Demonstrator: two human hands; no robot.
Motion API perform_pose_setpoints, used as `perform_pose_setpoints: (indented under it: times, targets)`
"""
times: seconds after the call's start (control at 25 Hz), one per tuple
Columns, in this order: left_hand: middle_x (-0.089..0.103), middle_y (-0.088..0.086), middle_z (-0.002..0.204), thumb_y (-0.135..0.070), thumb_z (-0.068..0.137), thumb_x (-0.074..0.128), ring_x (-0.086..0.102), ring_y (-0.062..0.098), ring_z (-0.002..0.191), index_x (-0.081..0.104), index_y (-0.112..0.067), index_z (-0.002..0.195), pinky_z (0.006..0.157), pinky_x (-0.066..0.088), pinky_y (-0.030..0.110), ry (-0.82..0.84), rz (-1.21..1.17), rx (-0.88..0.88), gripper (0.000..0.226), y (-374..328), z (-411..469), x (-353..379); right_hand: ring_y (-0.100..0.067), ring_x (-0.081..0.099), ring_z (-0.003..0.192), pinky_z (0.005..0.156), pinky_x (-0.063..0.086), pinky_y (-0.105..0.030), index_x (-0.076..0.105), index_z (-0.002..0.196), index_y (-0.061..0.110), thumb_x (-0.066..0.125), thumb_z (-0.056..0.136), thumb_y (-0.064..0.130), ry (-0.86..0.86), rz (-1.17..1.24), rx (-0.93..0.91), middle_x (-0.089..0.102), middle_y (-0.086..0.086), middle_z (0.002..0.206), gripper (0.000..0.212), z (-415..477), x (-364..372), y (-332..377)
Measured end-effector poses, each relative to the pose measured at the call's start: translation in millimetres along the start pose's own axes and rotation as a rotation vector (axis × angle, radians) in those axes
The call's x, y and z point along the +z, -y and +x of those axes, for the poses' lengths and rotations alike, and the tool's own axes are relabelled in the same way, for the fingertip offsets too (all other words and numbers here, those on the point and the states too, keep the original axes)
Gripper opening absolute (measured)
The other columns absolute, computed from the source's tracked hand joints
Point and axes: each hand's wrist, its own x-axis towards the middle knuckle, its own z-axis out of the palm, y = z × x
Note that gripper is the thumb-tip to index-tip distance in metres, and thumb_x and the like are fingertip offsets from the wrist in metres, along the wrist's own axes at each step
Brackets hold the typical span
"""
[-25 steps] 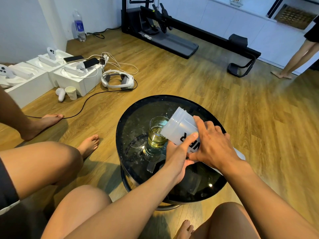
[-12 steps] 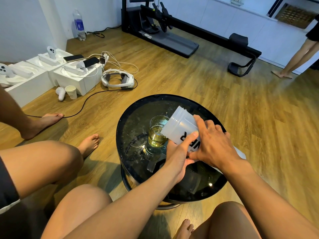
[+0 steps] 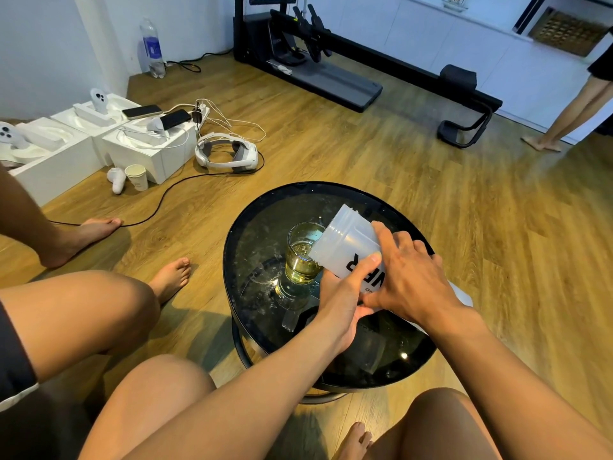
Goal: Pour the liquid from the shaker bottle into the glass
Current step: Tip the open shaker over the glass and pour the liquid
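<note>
A translucent white shaker bottle (image 3: pixel 348 245) with black lettering is tipped steeply leftward, its open mouth resting over the rim of a clear glass (image 3: pixel 300 257). The glass stands on the round black glass table (image 3: pixel 255 227) and holds yellowish liquid up to about half its height. My right hand (image 3: pixel 409 277) grips the bottle from above and to the right. My left hand (image 3: pixel 343 300) holds it from below, thumb laid across the lettering. The bottle's base is hidden behind my right hand.
A dark lid-like piece (image 3: pixel 298 318) lies on the table near my left wrist. On the floor to the left are another person's bare legs (image 3: pixel 76 313), white boxes (image 3: pixel 146 151), a headset (image 3: pixel 229 154), cables and a paper cup (image 3: pixel 136 176). A person (image 3: pixel 574 104) stands far right.
The bottle has tilted slightly further over the glass. Both hands keep their grip in nearly the same place.
</note>
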Motion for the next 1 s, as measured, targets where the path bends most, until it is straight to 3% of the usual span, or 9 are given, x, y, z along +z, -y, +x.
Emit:
perform_pose_setpoints:
  times: [1.0]
  targets:
    - [0.073, 0.009, 0.115, -0.02, 0.087, 0.073, 0.069, 0.028, 0.11, 0.064, -0.028, 0.112, 0.077, 0.06, 0.05, -0.017, 0.003, -0.003, 0.028, -0.2, -0.3, 0.6, -0.031, 0.044, 0.117, 0.091, 0.04, -0.048, 0.004, 0.149, 0.029, 0.075, 0.061, 0.059, 0.004, 0.001, 0.0, 0.04, -0.009, 0.133, 0.118, 1.6, -1.2, 0.7]
